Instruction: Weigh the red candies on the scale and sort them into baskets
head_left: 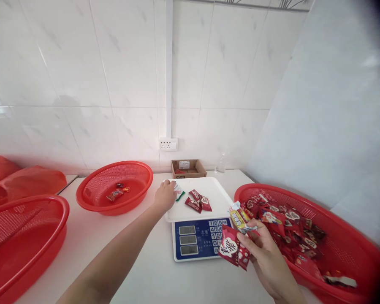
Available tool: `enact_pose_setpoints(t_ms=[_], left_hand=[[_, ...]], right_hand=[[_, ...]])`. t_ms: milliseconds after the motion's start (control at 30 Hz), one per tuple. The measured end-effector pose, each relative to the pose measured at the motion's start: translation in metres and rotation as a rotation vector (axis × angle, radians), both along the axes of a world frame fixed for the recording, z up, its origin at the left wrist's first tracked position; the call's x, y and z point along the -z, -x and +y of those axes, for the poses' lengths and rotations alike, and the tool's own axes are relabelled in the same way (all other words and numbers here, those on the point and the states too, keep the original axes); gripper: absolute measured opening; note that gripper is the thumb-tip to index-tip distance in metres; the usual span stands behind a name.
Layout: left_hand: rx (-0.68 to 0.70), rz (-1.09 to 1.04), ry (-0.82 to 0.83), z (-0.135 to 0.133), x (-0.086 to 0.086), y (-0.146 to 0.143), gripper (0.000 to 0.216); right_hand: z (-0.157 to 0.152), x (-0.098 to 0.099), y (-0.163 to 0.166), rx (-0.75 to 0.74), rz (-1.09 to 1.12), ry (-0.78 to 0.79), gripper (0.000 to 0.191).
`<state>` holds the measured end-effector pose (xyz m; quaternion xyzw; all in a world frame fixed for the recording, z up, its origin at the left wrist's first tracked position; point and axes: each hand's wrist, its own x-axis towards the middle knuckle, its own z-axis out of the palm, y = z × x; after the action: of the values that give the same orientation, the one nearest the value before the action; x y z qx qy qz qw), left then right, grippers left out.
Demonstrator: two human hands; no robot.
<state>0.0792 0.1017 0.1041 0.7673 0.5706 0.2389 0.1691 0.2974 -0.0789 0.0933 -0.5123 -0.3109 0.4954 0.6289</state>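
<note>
My left hand [166, 195] reaches over the left edge of the white pan [220, 190] of a digital scale. Its closed fingers are on a white and green snack packet [179, 192], partly hidden by them. Beside it on the pan lie several small red snack packets [199, 202]. In front of the scale's blue keypad panel [185, 240], my right hand [266, 253] is closed on a bunch of snack packets. Red packets [230, 248] with white lettering hang at the front of the bunch, and a yellow packet [239, 217] sticks up behind.
A large red basket [342, 226] of mixed packets stands on the right. On the left are a red basket [136, 202] with a few packets and another red basket [47, 249]. A cardboard box [191, 171] and a clear bottle [221, 164] stand by the wall.
</note>
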Motion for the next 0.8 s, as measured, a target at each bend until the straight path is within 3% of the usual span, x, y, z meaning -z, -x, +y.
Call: enact_pose_setpoints(t_ms=[233, 300, 400, 467, 533, 600, 700, 800], left_hand=[[0.094, -0.069, 0.057, 0.002, 0.0, -0.014, 0.022], [0.126, -0.161, 0.049, -0.012, -0.004, -0.017, 0.025], [0.228, -0.322, 0.109, -0.056, -0.004, -0.02, 0.03], [0.349, -0.442, 0.26, -0.095, 0.003, -0.02, 0.034], [0.476, -0.877, 0.753, -0.133, 0.015, -0.019, 0.042], [0.545, -1.101, 1.057, -0.161, 0.028, -0.017, 0.053], [0.523, -1.194, 1.158, -0.182, 0.044, -0.01, 0.052], [0.378, -1.183, 1.171, -0.185, 0.053, 0.001, 0.042]], right_hand=[[-0.004, -0.001, -0.003, 0.016, 0.01, -0.015, 0.049], [-0.004, -0.001, -0.003, 0.009, -0.01, -0.012, 0.05], [-0.007, 0.003, -0.001, -0.008, -0.051, -0.022, 0.049], [-0.012, 0.009, 0.005, -0.06, -0.101, -0.028, 0.047], [-0.019, 0.016, 0.016, -0.136, -0.18, -0.027, 0.045], [-0.026, 0.023, 0.031, -0.189, -0.263, -0.02, 0.04], [-0.034, 0.035, 0.048, -0.228, -0.35, -0.012, 0.035], [-0.038, 0.046, 0.051, -0.283, -0.46, -0.008, 0.032]])
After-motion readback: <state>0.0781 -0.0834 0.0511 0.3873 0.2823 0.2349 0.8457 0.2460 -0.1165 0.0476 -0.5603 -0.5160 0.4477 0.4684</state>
